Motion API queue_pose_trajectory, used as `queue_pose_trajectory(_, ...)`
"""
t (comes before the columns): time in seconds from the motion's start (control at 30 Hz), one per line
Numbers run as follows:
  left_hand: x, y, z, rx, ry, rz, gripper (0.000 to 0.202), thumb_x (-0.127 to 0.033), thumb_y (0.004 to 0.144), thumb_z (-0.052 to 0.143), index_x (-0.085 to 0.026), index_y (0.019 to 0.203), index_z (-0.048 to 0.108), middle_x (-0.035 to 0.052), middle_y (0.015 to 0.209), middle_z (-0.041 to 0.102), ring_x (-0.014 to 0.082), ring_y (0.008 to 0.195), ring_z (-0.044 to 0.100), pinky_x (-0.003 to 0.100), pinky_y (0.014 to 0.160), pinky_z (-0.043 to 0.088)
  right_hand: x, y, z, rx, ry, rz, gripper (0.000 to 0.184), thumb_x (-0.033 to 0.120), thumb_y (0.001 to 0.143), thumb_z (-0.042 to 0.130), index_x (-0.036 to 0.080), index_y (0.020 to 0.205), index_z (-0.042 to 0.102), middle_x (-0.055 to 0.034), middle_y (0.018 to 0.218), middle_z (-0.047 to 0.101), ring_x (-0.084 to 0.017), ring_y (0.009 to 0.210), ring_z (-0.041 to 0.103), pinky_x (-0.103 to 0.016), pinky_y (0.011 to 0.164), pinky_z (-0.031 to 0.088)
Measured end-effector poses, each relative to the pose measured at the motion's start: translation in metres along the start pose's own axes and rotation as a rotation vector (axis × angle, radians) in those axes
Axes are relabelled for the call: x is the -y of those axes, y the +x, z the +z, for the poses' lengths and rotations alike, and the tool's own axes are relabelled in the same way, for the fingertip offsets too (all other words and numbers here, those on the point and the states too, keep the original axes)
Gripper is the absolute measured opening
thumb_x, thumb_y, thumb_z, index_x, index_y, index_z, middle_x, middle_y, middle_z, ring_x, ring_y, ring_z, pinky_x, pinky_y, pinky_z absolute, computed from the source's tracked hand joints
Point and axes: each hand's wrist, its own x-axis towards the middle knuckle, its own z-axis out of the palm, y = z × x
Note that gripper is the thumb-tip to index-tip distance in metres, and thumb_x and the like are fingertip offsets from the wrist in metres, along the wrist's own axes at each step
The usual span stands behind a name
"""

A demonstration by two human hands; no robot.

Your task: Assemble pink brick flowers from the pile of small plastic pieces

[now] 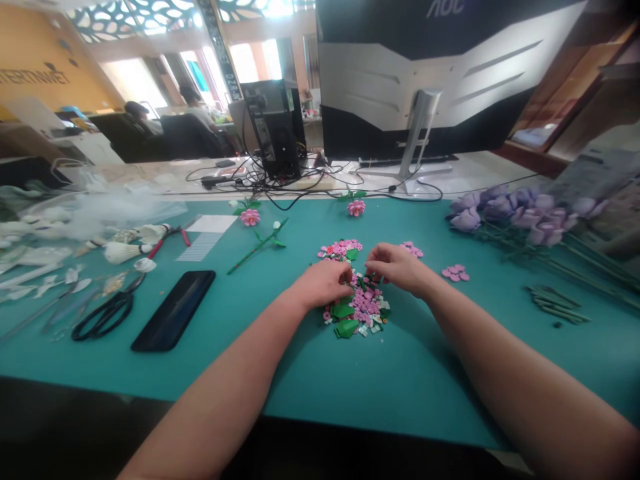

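Observation:
A pile of small pink, green and white toy building bricks point(367, 303) lies in the middle of the green mat point(320, 380). My left hand point(326, 283) reaches over its left side, fingers curled down among the pieces. From the right, my right hand point(399, 267) comes in at the pile's upper edge, thumb and forefinger bent together. Whatever is between the fingertips of either hand is too small or hidden to make out. Larger green leaf pieces point(346, 328) sit at the near edge. Small groups of pink pieces point(455, 273) lie right of my right hand.
Two pink brick flowers point(250, 217) and a green stem point(257, 247) lie behind. To the left are a black phone point(173, 311), scissors point(107, 313), red-handled pliers point(170, 241) and shuttlecocks point(125, 251). Purple flowers point(530, 213) and green sticks point(557, 305) lie right; a monitor point(425, 73) stands behind.

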Motion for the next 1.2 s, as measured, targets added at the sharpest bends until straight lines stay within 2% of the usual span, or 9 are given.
queue_pose_trajectory(0.17, 0.004, 0.000, 0.004, -0.054, -0.043, 0.000, 0.018, -0.019, 0.072, 0.052, -0.021, 0.088, 0.060, -0.0006, 0.077, 0.064, 0.0149, 0.068, 0.055, 0.025, 0.060, 0.038, -0.001, 0.000, 0.004, -0.001, -0.019, -0.037, 0.007, 0.026, 0.076, 0.060, 0.020, 0.076, 0.056, 0.0005, 0.066, 0.062, -0.012, 0.058, 0.055, -0.022, 0.050, 0.044)
queue_pose_trajectory(0.43, 0.036, 0.002, -0.003, -0.176, -0.012, -0.055, 0.014, -0.020, 0.075, 0.052, -0.019, 0.084, 0.063, 0.0023, 0.084, 0.065, 0.0174, 0.078, 0.058, 0.027, 0.068, 0.041, -0.002, -0.002, 0.015, 0.082, 0.034, 0.015, 0.009, 0.028, 0.076, 0.061, 0.019, 0.076, 0.059, 0.0002, 0.062, 0.062, -0.013, 0.054, 0.057, -0.024, 0.050, 0.045)
queue_pose_trajectory(0.53, 0.030, 0.001, -0.002, -0.268, -0.053, -0.023, 0.016, -0.021, 0.079, 0.050, -0.019, 0.082, 0.066, 0.0037, 0.091, 0.066, 0.0179, 0.085, 0.058, 0.028, 0.076, 0.041, -0.003, -0.002, 0.017, 0.087, 0.066, 0.028, 0.011, 0.030, 0.077, 0.061, 0.018, 0.078, 0.059, 0.0003, 0.061, 0.062, -0.013, 0.053, 0.056, -0.024, 0.049, 0.045)
queue_pose_trajectory(0.6, 0.021, 0.000, -0.001, -0.283, -0.140, 0.016, 0.019, -0.023, 0.083, 0.048, -0.019, 0.082, 0.066, 0.0024, 0.089, 0.066, 0.0165, 0.084, 0.058, 0.027, 0.076, 0.041, -0.003, -0.001, 0.018, 0.077, 0.065, 0.008, 0.013, 0.031, 0.077, 0.061, 0.018, 0.079, 0.060, 0.0002, 0.063, 0.062, -0.013, 0.054, 0.056, -0.025, 0.051, 0.046)
queue_pose_trajectory(0.77, 0.008, -0.002, 0.005, -0.196, -0.278, -0.012, 0.039, -0.042, 0.089, 0.042, -0.017, 0.063, 0.056, -0.0006, 0.061, 0.054, 0.0126, 0.060, 0.047, 0.025, 0.056, 0.033, 0.000, -0.005, 0.019, -0.011, -0.035, -0.124, 0.013, 0.032, 0.079, 0.059, 0.019, 0.080, 0.061, 0.0011, 0.066, 0.060, -0.013, 0.059, 0.053, -0.024, 0.054, 0.043)
queue_pose_trajectory(0.83, 0.006, -0.001, 0.006, -0.175, -0.377, -0.031, 0.042, -0.046, 0.088, 0.042, -0.016, 0.061, 0.054, -0.0019, 0.057, 0.048, 0.0110, 0.056, 0.042, 0.024, 0.053, 0.030, 0.002, -0.008, 0.020, -0.061, -0.103, -0.201, 0.010, 0.030, 0.080, 0.058, 0.020, 0.080, 0.061, 0.0014, 0.068, 0.060, -0.012, 0.061, 0.051, -0.024, 0.055, 0.041)
queue_pose_trajectory(0.93, 0.004, -0.001, 0.005, -0.153, -0.558, -0.065, 0.035, -0.044, 0.084, 0.049, -0.015, 0.064, 0.057, -0.0036, 0.056, 0.044, 0.0092, 0.054, 0.038, 0.023, 0.051, 0.030, 0.005, -0.011, 0.023, -0.106, -0.178, -0.283, 0.006, 0.026, 0.081, 0.058, 0.021, 0.080, 0.061, 0.0010, 0.071, 0.061, -0.013, 0.065, 0.052, -0.024, 0.058, 0.040)
queue_pose_trajectory(1.1, 0.004, -0.001, 0.002, -0.153, -0.694, -0.126, 0.029, -0.042, 0.078, 0.056, -0.014, 0.072, 0.063, -0.0030, 0.058, 0.049, 0.0090, 0.054, 0.040, 0.022, 0.052, 0.033, 0.005, -0.010, 0.016, -0.107, -0.200, -0.329, 0.008, 0.024, 0.081, 0.056, 0.021, 0.086, 0.062, -0.0007, 0.081, 0.064, -0.014, 0.074, 0.057, -0.025, 0.065, 0.042)
queue_pose_trajectory(1.2, 0.009, -0.001, 0.002, -0.204, -0.730, -0.151, 0.029, -0.042, 0.078, 0.056, -0.015, 0.075, 0.063, -0.0002, 0.065, 0.057, 0.0101, 0.057, 0.046, 0.023, 0.054, 0.036, 0.007, -0.010, 0.001, -0.111, -0.297, -0.273, 0.010, 0.023, 0.081, 0.056, 0.021, 0.088, 0.063, -0.0004, 0.081, 0.066, -0.014, 0.073, 0.057, -0.025, 0.065, 0.042)
